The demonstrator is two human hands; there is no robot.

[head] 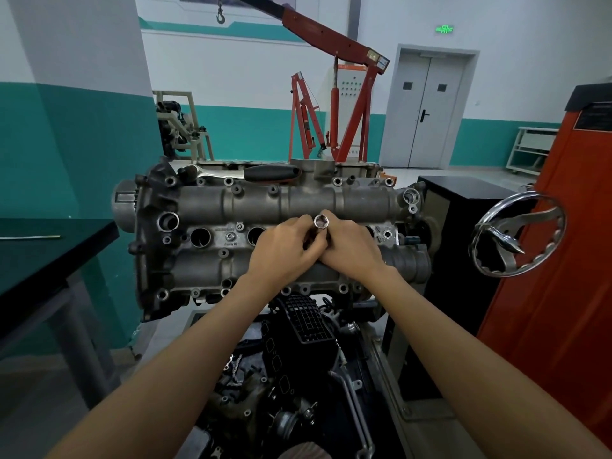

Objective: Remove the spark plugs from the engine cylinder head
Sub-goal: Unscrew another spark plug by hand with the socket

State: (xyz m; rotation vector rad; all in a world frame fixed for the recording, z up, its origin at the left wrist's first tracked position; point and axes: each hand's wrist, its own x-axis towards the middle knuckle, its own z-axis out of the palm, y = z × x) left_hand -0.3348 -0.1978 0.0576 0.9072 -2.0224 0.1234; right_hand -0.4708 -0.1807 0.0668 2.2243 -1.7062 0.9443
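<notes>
A grey cylinder head (231, 207) lies across the engine stand in front of me. Along its middle run round spark plug wells; two open wells (200, 236) show at the left, and no plug is visible in them. My left hand (284, 250) and my right hand (351, 246) meet over the middle wells, both closed around a chrome socket (321, 222) that stands upright with its open end up. The well under the socket is hidden by my fingers. A ratchet with a black handle (270, 172) rests on the far edge of the head.
A black table (49, 260) stands at the left. At the right are a chrome handwheel (518, 233), a black cabinet (463, 193) and an orange cabinet (563, 260). A red engine hoist (344, 94) stands behind. Engine parts (298, 359) sit below the head.
</notes>
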